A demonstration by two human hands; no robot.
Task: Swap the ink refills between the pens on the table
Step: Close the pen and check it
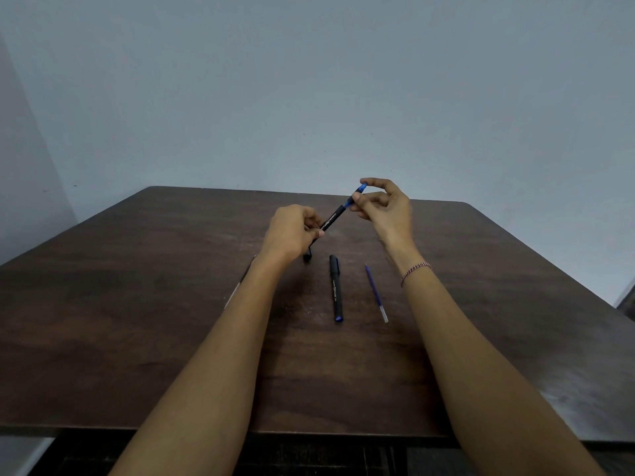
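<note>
Over the far middle of the tabletop (137, 304), head view: you hold a pen (335, 218) clear of the surface w/ both hands. It's slanted, blue end up and to the right. Your left hand (292, 233) is curled round the lower black part of the barrel. Your right hand (385, 204) pinches the blue grip end betw. thumb and forefinger, other fingers loosely bent. There's white lettering on the barrel, too small to read.

Just below the left hand a small black piece (308, 257) sits on the tabletop, partly hidden by the hand; can't tell what it is. Near the centre a second pen (336, 290) lies flat, approx. at right angles to the near edge, blue end toward you. Right of it, near but not touching, a loose refill (376, 293) lies roughly parallel, blue along most of its length, clear end toward you. Left of your left forearm a thin pale stick (234, 293) pokes out from under the arm, mostly hidden; can't tell what it is.

A red-and-white bracelet (415, 273) sits on your right wrist. A plain grey-blue wall (309, 80) rises beyond the far edge.
</note>
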